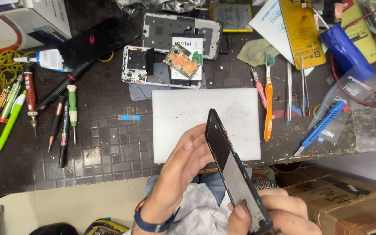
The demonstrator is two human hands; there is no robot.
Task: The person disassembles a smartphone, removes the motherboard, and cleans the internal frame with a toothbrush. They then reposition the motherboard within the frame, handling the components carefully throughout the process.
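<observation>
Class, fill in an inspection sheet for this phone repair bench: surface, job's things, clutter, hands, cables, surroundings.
Surface: dark tiled bench with a white mat.
Job's things: black phone screen panel, held tilted over the bench edge.
Clutter: screwdrivers, orange toothbrush, tweezers, opened phone with circuit board, glue tube.
Hands: left hand steadies the panel's upper part; right hand grips its lower end.
Cables: red wire, far right.
Surroundings: cardboard boxes below the bench.

Black phone screen panel (233,172), long, thin and glossy, with a grey reflective face. Tilted up on edge, upper end above the near edge of the white mat (183,117), lower end out past the bench's near edge. Held off every surface.
</observation>
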